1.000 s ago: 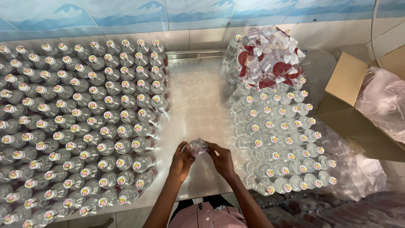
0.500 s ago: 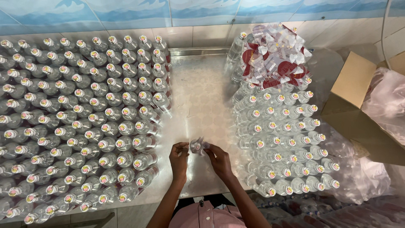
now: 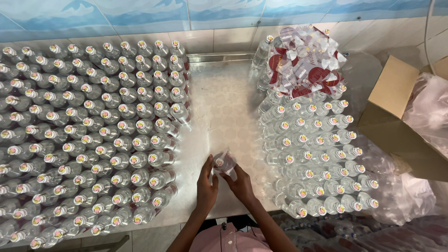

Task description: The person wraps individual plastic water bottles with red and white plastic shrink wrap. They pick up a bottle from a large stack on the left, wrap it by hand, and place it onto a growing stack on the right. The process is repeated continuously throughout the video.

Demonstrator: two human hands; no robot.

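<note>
Holding: both hands meet over one small clear plastic bottle [image 3: 224,163] with a pale cap, which stands on the bare strip of the shiny metal table [image 3: 224,102], between the two groups of bottles.
Left hand: the left hand [image 3: 206,184] is closed round the near side of the small bottle, fingers curled up to its neck.
Right hand: the right hand [image 3: 240,183] is closed on the other side, fingertips at the cap, where a thin clear film seems to sit; this part is too small to tell surely.
Step in hand: I judge that the cap or its clear seal is being fitted on this single bottle.
Next move calls for: a firm hold by one hand while the other works at the cap, and care not to push the nearby rows.
Left group: a big block of clear capped bottles [image 3: 88,135] stands in tight rows, near the left hand.
Right group: a smaller block of the same bottles [image 3: 312,154] stands there, with a heap of clear and red plastic seals [image 3: 305,60] on top at the far end.
Beside: an open brown cardboard box [image 3: 396,107] stands at the right.
</note>
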